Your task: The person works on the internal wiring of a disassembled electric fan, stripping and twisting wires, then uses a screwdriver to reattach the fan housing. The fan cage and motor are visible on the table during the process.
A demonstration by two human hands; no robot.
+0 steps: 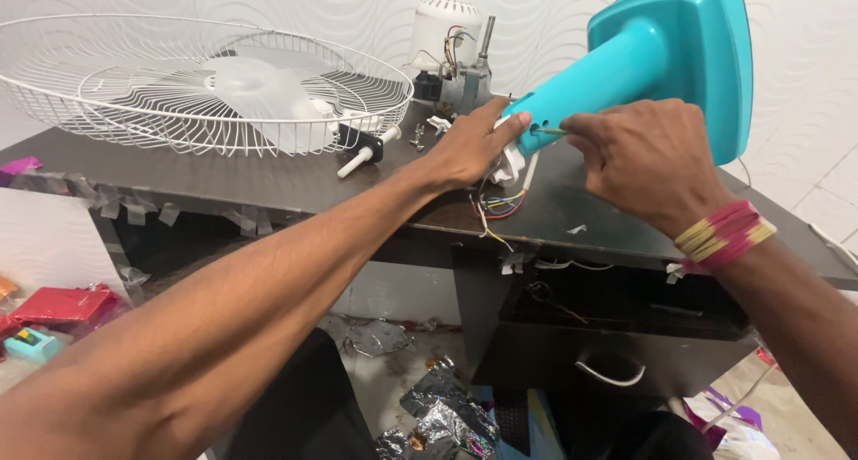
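Now, taking the teal stand as landmark: well left of it lies the wire guard on the desk. My left hand clasps the stand's lower end above loose wires. Just right, my right hand pinches a thin tool against the stand's neck.
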